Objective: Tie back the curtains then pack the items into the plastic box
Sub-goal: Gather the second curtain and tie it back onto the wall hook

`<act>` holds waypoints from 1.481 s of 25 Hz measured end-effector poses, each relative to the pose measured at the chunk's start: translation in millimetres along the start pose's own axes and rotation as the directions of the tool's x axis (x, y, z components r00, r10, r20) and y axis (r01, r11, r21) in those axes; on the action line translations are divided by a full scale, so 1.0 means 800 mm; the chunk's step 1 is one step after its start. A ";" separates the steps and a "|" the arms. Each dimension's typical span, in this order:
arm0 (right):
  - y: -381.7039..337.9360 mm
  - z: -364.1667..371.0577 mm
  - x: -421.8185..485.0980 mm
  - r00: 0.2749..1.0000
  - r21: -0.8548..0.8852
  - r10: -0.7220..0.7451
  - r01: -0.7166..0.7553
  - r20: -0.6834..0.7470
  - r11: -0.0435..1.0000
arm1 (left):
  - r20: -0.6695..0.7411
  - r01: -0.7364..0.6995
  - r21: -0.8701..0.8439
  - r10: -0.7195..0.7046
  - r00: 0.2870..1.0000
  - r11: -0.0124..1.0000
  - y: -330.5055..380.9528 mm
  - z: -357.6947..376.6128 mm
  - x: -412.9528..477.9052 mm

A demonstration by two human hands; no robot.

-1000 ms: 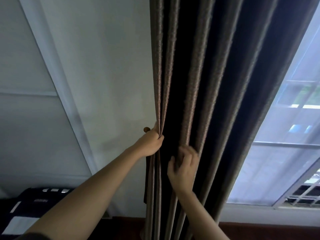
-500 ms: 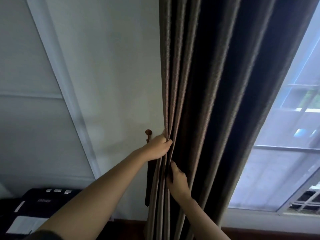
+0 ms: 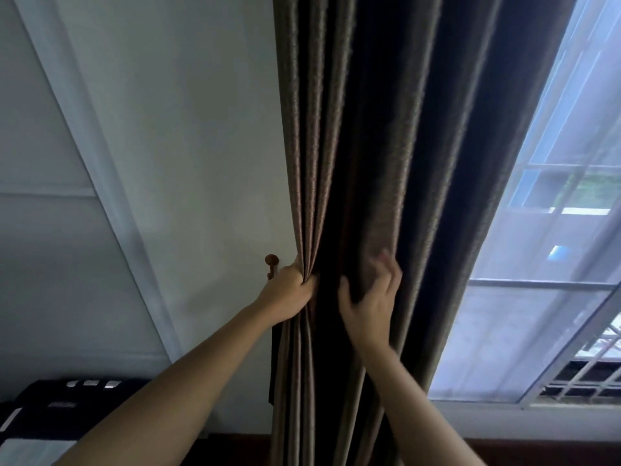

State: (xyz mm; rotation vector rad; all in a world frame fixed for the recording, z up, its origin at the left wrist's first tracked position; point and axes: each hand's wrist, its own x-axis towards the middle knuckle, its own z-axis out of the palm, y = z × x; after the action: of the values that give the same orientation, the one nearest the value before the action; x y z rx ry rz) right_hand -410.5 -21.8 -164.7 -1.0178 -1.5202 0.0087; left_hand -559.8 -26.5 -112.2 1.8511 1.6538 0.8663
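A dark brown curtain (image 3: 386, 146) hangs in deep folds beside the window. My left hand (image 3: 289, 290) grips the bunched left edge of the curtain, close to a small brown wall hook (image 3: 271, 261). My right hand (image 3: 369, 297) is motion-blurred against the folds further right, thumb out and fingers curving round a fold of cloth. A dark strip, perhaps the tieback (image 3: 274, 364), hangs below the hook behind the curtain's edge. No plastic box is in view.
A white wall (image 3: 184, 146) lies left of the curtain. To the right, the window (image 3: 554, 264) is covered by a sheer white curtain, with a grille low down. A black device (image 3: 67, 408) sits at the lower left. Dark wooden skirting runs along the bottom.
My right hand has moved up and right across the folds, from beside my left hand to a fold further out. My left hand keeps its grip on the edge.
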 end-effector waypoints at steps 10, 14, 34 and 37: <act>0.011 -0.002 0.065 0.912 0.143 0.409 -0.409 0.033 0.901 | -0.026 0.057 0.048 -0.056 0.998 0.997 -0.013 -0.012 -0.006; 0.014 0.010 0.043 0.890 0.100 0.244 -0.303 0.384 0.948 | 0.014 0.024 -0.035 -0.023 1.000 0.999 -0.007 -0.003 -0.003; -0.017 -0.043 0.079 0.945 0.022 -0.049 0.059 -0.324 0.998 | -0.046 0.009 0.020 -0.008 0.999 1.000 0.004 0.015 0.005; -0.008 -0.054 0.144 0.933 0.223 0.350 -0.325 -0.080 0.919 | -0.052 0.024 -0.017 -0.025 0.998 1.000 -0.002 0.014 0.002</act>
State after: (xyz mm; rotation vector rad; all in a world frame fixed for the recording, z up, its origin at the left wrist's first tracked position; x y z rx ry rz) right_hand -364.0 18.5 -58.1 -1.0813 -1.1920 0.3394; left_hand -552.7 -23.9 -120.8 1.8079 1.6920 0.9234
